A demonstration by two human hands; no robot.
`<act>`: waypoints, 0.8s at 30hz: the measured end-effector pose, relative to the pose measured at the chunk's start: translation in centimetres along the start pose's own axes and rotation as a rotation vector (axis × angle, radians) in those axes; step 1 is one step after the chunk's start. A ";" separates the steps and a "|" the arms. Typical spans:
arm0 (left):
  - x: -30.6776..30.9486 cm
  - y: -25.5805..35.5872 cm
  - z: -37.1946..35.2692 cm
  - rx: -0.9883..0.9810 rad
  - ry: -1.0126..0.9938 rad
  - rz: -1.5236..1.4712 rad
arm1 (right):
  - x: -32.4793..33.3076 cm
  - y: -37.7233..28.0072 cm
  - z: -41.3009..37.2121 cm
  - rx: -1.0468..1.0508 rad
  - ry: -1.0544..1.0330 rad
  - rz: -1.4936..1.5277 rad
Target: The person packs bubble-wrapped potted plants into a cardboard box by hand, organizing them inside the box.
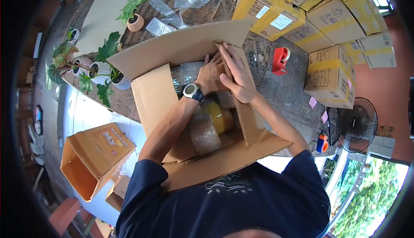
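Note:
An open cardboard box (148,95) stands in front of my body with its flaps raised. Inside lie bubble-wrapped items (205,130), one showing yellow through the wrap. My left hand (211,75), with a watch (190,91) on its wrist, reaches into the box, its fingers spread over the wrapped contents near the right wall; some fingertips are hidden. Against the raised right flap (240,117) rests my right hand (238,76), fingers stretched along the flap's upper edge and thumb apart.
Potted plants (101,72) stand at the left, bubble wrap scraps (172,13) behind the box. A red tape dispenser (280,61) sits right of it, before stacked taped cartons (330,72). A fan (357,123) is farther right; an open carton (97,154) lies lower left.

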State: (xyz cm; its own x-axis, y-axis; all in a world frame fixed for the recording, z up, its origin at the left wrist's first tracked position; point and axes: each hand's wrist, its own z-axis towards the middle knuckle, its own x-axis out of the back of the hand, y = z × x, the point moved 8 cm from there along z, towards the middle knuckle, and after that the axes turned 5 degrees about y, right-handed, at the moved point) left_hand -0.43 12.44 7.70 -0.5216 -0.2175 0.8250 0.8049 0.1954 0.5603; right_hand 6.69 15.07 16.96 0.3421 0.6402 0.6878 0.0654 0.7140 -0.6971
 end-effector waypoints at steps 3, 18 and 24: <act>4.3 2.9 -2.8 0.109 -0.014 0.047 | 1.3 1.5 0.2 0.033 0.066 0.290; 22.3 -0.1 -21.4 0.376 0.772 -0.225 | -4.4 2.5 -3.2 0.038 -0.166 -0.453; 8.4 -0.9 -19.4 0.452 0.136 0.256 | -5.4 2.9 -3.1 -0.011 -0.170 -0.502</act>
State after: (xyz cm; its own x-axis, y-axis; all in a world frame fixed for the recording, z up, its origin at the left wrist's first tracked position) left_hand -0.01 -8.15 12.73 -0.2591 -0.2250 0.9393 0.6838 0.6441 0.3429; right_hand 7.92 12.85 10.61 0.1091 0.2575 0.9601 0.1921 0.9422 -0.2745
